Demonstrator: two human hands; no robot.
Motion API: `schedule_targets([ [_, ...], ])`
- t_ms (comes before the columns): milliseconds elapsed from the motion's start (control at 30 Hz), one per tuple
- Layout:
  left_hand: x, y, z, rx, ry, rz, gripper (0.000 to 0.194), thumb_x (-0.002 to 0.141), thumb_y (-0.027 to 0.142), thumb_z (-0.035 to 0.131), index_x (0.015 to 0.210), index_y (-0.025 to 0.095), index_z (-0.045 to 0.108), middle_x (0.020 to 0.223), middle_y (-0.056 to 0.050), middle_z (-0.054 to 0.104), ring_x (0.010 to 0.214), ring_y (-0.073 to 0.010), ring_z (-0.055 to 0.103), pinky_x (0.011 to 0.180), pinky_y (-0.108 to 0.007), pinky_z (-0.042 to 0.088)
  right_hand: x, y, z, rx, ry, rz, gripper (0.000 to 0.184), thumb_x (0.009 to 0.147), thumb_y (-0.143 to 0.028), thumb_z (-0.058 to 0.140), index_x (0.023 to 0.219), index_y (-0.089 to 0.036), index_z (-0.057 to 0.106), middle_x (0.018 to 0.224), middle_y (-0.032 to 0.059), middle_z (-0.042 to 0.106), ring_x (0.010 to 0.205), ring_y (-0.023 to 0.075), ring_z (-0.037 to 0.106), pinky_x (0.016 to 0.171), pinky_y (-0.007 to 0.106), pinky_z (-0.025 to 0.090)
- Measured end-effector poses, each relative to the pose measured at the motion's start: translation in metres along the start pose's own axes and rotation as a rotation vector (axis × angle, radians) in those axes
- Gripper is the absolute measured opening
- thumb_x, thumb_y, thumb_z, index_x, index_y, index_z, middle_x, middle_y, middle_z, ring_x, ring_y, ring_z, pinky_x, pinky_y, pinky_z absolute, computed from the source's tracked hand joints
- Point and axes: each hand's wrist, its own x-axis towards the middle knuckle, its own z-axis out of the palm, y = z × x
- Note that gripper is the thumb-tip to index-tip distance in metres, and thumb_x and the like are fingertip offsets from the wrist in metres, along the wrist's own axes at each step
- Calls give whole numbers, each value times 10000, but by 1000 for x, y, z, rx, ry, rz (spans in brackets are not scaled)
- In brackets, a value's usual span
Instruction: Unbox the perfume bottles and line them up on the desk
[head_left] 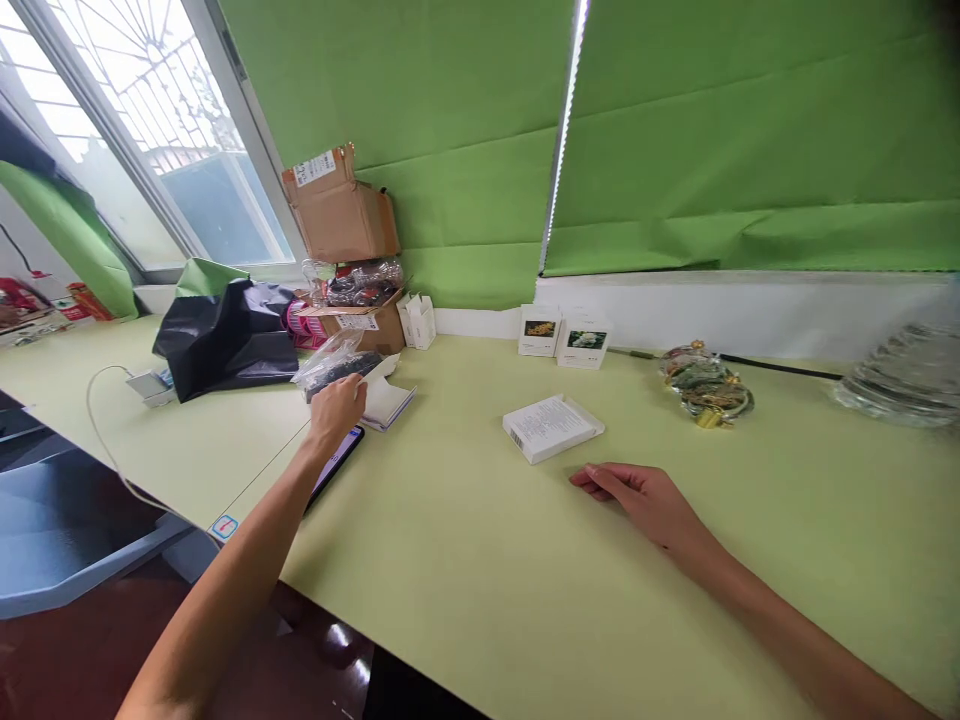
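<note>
My left hand (pixel 339 408) is closed beside a clear plastic bag (pixel 341 372) with something dark in it. White folded paper or card (pixel 386 402) lies just right of that hand. What its fingers grip, if anything, is hidden. Partly under my left forearm lies a phone (pixel 339 462) with its screen lit. My right hand (pixel 634 492) rests on the table with its fingers curled together and nothing visible in them. Just beyond its fingertips, and apart from them, a flat white box (pixel 553 428) with printed text lies on its side.
Two white cards or small boxes with flower pictures (pixel 562 338) stand by the wall. Coiled bangle-like rings (pixel 705 385) and stacked clear plastic (pixel 904 375) are at the right. Cardboard boxes (pixel 341 220), a black bag (pixel 225 340) and a charger with cable (pixel 150 387) are at the left.
</note>
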Motion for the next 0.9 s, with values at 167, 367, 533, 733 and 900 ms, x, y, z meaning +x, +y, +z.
schedule_targets([
  [167, -5, 19, -6, -74, 147, 66, 470, 874, 528, 449, 1196, 205, 559, 1190, -134, 611, 1124, -325, 539, 904, -449, 445, 1, 0, -1, -13, -9, 30, 416, 774, -586, 586, 907, -234, 763, 1006, 70, 722, 970, 256, 625, 864, 362, 488],
  [367, -13, 64, -38, -439, 347, 177, 336, 890, 433, 496, 1142, 222, 565, 1248, -89, 565, 1200, -245, 485, 1021, -396, 389, 1, -1, 1, -20, 7, -10, 436, 762, -597, 588, 888, -221, 767, 971, 83, 726, 926, 259, 630, 834, 372, 496],
  [533, -25, 120, -41, -736, 67, 247, 310, 901, 449, 474, 1081, 224, 590, 1080, -63, 645, 965, -194, 620, 854, -337, 492, 2, -1, 2, -12, -9, -43, 466, 767, -594, 574, 884, -185, 765, 940, 97, 725, 894, 246, 623, 813, 356, 493],
  [733, -41, 192, -3, -777, -396, 348, 612, 811, 614, 518, 1296, 244, 476, 1349, -118, 515, 1201, -271, 517, 930, -373, 447, 1, -3, 3, -19, -13, -78, 473, 784, -569, 554, 873, -151, 759, 877, 94, 723, 830, 219, 619, 763, 329, 483],
  [900, -44, 228, 10, -683, -504, 330, 581, 750, 667, 539, 1115, 218, 581, 1173, -133, 625, 1124, -309, 564, 837, -378, 469, -2, -3, 4, -18, -9, -106, 477, 800, -557, 539, 876, -139, 756, 860, 89, 713, 807, 207, 605, 747, 323, 470],
])
